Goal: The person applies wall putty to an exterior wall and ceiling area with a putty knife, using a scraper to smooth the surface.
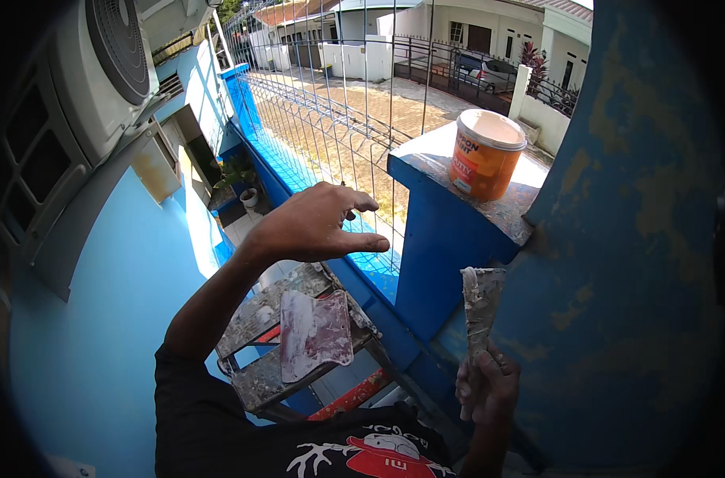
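My left hand (318, 223) is raised in mid-air, its thumb and fingers apart with nothing between them. Lower right, my right hand (490, 386) is closed round the handle of a putty knife (482, 307), whose blade points up and is caked with pale putty. An orange tub of putty (486, 159) with a white rim stands on top of the blue pillar, ahead and to the right of my left hand. Below that hand, a flat putty-smeared spreader plate (314, 334) lies on the stepladder's top.
The paint-spattered stepladder (271, 311) stands directly in front of me. Beyond it runs a wire mesh fence (346, 103) beside the blue pillar (434, 247). A patchy blue wall (633, 279) rises close on the right. An air-conditioner unit (99, 64) juts out at upper left.
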The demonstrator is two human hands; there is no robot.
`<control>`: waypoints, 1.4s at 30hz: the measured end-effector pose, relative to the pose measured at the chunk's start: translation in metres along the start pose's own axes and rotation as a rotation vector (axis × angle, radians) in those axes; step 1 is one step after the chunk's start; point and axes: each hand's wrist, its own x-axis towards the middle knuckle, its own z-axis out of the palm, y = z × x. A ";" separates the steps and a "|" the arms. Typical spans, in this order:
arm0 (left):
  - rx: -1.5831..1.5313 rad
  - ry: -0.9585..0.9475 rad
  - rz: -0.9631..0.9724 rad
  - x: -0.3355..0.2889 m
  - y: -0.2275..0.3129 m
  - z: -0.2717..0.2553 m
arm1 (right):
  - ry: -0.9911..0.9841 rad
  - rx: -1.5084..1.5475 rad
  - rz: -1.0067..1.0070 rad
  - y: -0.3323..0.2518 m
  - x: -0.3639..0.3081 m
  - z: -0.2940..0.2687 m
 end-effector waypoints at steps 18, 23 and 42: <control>0.029 -0.046 0.003 -0.141 -0.026 0.087 | -0.105 0.041 0.183 0.060 0.040 0.039; 0.168 -0.358 0.016 -0.107 -0.014 0.087 | -0.053 0.056 0.162 0.053 0.029 0.035; -0.127 -0.554 0.042 -0.090 -0.021 -0.044 | 0.043 0.192 -0.025 0.045 0.011 0.010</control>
